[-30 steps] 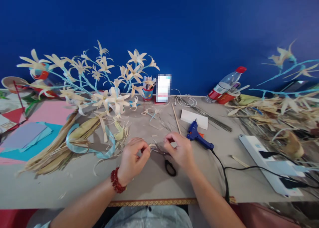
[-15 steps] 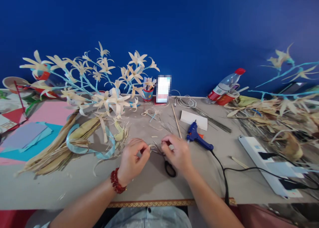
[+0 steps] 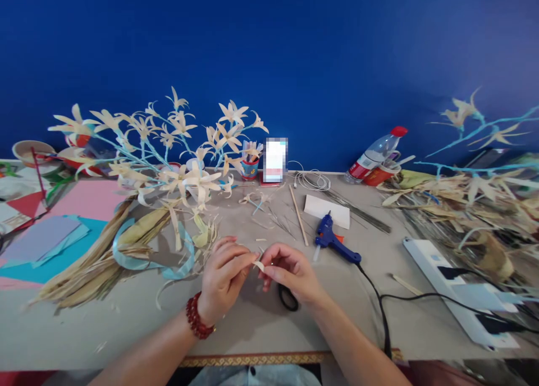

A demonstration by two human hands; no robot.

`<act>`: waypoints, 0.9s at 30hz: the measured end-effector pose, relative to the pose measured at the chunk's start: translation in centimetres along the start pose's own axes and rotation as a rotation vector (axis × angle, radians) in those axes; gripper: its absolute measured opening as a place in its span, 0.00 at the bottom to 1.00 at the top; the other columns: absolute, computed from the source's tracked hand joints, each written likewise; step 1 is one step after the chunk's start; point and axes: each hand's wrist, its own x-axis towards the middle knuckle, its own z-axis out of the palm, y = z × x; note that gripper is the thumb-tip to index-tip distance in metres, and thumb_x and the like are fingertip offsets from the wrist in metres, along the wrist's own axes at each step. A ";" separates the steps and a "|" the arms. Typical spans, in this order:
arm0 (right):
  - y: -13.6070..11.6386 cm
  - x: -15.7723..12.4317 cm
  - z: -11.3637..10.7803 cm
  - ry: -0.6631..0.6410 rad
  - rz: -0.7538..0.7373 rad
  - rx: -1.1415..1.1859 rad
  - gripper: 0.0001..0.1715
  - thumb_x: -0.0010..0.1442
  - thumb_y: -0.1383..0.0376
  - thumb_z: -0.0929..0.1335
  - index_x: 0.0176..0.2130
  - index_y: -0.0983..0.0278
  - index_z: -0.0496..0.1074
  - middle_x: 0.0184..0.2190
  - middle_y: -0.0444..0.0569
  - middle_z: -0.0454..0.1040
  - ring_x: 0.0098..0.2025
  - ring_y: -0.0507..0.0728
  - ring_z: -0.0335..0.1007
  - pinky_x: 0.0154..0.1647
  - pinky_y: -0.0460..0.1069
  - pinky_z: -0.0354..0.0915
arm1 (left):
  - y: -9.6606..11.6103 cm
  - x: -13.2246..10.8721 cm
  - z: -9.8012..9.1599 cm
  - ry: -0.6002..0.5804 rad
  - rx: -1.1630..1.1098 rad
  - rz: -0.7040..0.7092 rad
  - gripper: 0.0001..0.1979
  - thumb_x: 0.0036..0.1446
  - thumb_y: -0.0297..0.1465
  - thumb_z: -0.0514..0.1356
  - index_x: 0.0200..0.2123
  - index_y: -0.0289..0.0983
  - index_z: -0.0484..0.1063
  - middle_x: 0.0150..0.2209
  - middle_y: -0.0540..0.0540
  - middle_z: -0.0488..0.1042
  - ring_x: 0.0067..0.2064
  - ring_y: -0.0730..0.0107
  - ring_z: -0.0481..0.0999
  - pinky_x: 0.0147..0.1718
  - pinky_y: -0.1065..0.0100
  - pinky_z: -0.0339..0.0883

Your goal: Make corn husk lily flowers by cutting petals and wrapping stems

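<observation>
My left hand (image 3: 224,277), with a red bead bracelet on the wrist, and my right hand (image 3: 290,271) meet over the middle of the grey table (image 3: 252,324). Both pinch a small pale strip of dried leaf (image 3: 258,265) between their fingertips. Black-handled scissors (image 3: 288,297) lie on the table just under my right hand, mostly hidden by it. A blue glue gun (image 3: 334,243) lies a little to the right of my right hand.
Pale leaf flowers on blue stems (image 3: 177,144) and a bundle of dried leaves (image 3: 96,257) fill the left. Coloured paper (image 3: 50,234) lies far left. A plastic bottle (image 3: 374,153), white power strip (image 3: 455,285), black cord (image 3: 383,318) and more dried leaves (image 3: 463,206) are on the right.
My right hand has left the scissors area and come left to meet my left hand on the small leaf strip. The camera has tipped slightly upward.
</observation>
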 end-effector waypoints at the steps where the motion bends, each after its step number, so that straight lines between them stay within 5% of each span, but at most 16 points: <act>1: 0.0 -0.1 0.0 -0.006 0.003 0.013 0.13 0.52 0.59 0.74 0.32 0.64 0.71 0.25 0.44 0.72 0.24 0.50 0.69 0.25 0.46 0.71 | 0.0 0.0 -0.1 -0.002 -0.004 0.002 0.14 0.59 0.22 0.55 0.45 0.43 0.72 0.34 0.47 0.77 0.36 0.67 0.75 0.51 0.52 0.63; 5: -0.3 -0.2 -0.1 -0.045 0.000 0.052 0.12 0.52 0.60 0.74 0.33 0.65 0.72 0.25 0.42 0.70 0.23 0.50 0.70 0.23 0.45 0.72 | 0.2 0.1 -0.2 -0.009 -0.070 -0.005 0.16 0.59 0.22 0.55 0.46 0.44 0.72 0.35 0.47 0.77 0.39 0.65 0.75 0.52 0.52 0.62; 11: -0.3 0.0 -0.2 -0.050 0.024 0.096 0.09 0.53 0.63 0.73 0.33 0.65 0.72 0.26 0.42 0.71 0.22 0.48 0.68 0.20 0.44 0.71 | 0.5 -0.2 0.0 -0.120 -0.559 -0.386 0.12 0.63 0.33 0.50 0.43 0.38 0.71 0.37 0.42 0.74 0.39 0.62 0.73 0.39 0.63 0.67; 14: -0.2 0.2 -0.2 -0.036 0.053 0.101 0.08 0.53 0.65 0.73 0.33 0.65 0.72 0.25 0.41 0.71 0.21 0.47 0.66 0.20 0.43 0.71 | 0.7 0.0 -0.1 -0.177 -0.695 -0.418 0.15 0.60 0.40 0.53 0.41 0.36 0.70 0.34 0.43 0.72 0.36 0.63 0.71 0.37 0.63 0.66; 18: 0.0 0.3 -0.5 -0.032 0.089 0.104 0.07 0.53 0.67 0.72 0.33 0.66 0.71 0.22 0.40 0.70 0.19 0.47 0.67 0.19 0.41 0.69 | 0.9 0.3 -0.2 -0.226 -0.692 -0.475 0.06 0.59 0.33 0.57 0.33 0.37 0.70 0.31 0.47 0.69 0.34 0.68 0.69 0.36 0.67 0.63; 27: -0.1 0.1 -0.2 -0.039 0.082 0.073 0.09 0.52 0.64 0.73 0.33 0.66 0.71 0.26 0.42 0.70 0.23 0.48 0.68 0.23 0.43 0.70 | 0.7 0.3 0.7 -0.123 -1.091 -0.767 0.05 0.57 0.30 0.60 0.30 0.36 0.68 0.27 0.51 0.65 0.28 0.75 0.65 0.27 0.72 0.60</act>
